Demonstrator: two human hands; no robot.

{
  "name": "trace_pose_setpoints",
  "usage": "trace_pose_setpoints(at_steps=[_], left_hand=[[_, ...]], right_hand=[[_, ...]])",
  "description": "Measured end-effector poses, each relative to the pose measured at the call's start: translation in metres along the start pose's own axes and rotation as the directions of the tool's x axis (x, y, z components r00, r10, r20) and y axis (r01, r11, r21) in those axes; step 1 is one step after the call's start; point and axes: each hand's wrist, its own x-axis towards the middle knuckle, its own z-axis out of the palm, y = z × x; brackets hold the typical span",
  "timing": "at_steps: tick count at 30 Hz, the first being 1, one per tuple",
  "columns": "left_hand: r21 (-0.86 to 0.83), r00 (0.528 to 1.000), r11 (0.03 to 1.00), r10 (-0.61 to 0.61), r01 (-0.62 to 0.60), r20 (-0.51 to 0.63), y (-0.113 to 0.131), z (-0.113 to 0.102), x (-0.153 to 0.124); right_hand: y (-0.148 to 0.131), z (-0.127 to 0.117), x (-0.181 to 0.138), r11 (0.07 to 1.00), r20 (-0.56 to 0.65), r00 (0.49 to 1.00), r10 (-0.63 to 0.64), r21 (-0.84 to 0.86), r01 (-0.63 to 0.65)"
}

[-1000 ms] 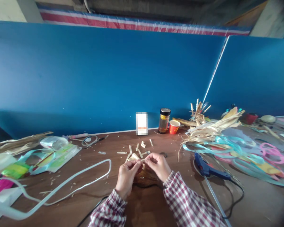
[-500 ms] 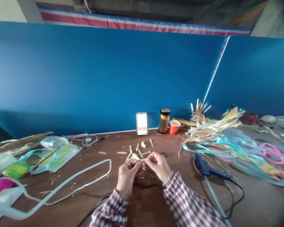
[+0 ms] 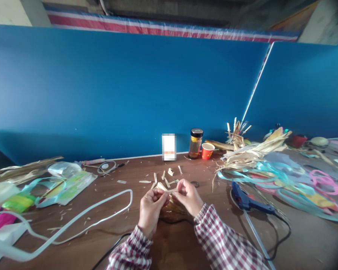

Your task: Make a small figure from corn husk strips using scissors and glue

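My left hand [image 3: 151, 210] and my right hand [image 3: 189, 198] meet over the brown table, fingertips pinched. Between them stretches a short, pale strip of dried husk [image 3: 172, 190], one end in each hand. Beneath and just behind the fingers lie more pale husk pieces [image 3: 167, 182], partly covered by my hands. A yellowish husk bundle [image 3: 174, 205] shows below the strip, largely hidden, so its shape is unclear.
To the right lie a blue glue gun [image 3: 243, 200], a husk pile [image 3: 250, 152], ribbons and pink scissors [image 3: 323, 182]. A dark-lidded jar [image 3: 195, 144] and red paper cup [image 3: 207, 151] stand at the back. A white looped tube [image 3: 101, 204] arches on the left.
My fingers have shifted very slightly around the husk strip, and a little more of it shows between them. Everything else on the table stays where it was.
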Motion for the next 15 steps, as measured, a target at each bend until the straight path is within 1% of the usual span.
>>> trace_pose_setpoints(at_steps=[3,6,11,15], left_hand=[[-0.025,1.0,1.0,-0.001,0.001,0.003,0.0008,0.0,-0.0008],[-0.027,1.0,1.0,-0.008,0.008,0.012,0.0004,0.0001,-0.001],[-0.04,1.0,0.999,-0.025,0.025,0.011,0.0006,0.0006,0.0001],[-0.053,0.999,0.997,-0.047,0.047,0.003,0.0034,0.0017,-0.0001]], right_hand=[[-0.0007,-0.0001,-0.0004,0.997,0.012,1.0,0.018,0.072,-0.018],[-0.0019,-0.0006,-0.0012,0.994,0.024,0.999,0.038,0.102,-0.041],[0.0007,-0.0015,-0.002,0.992,0.046,0.997,0.056,0.115,-0.061],[0.0027,-0.002,-0.0017,0.996,0.054,0.998,0.018,0.091,-0.023]])
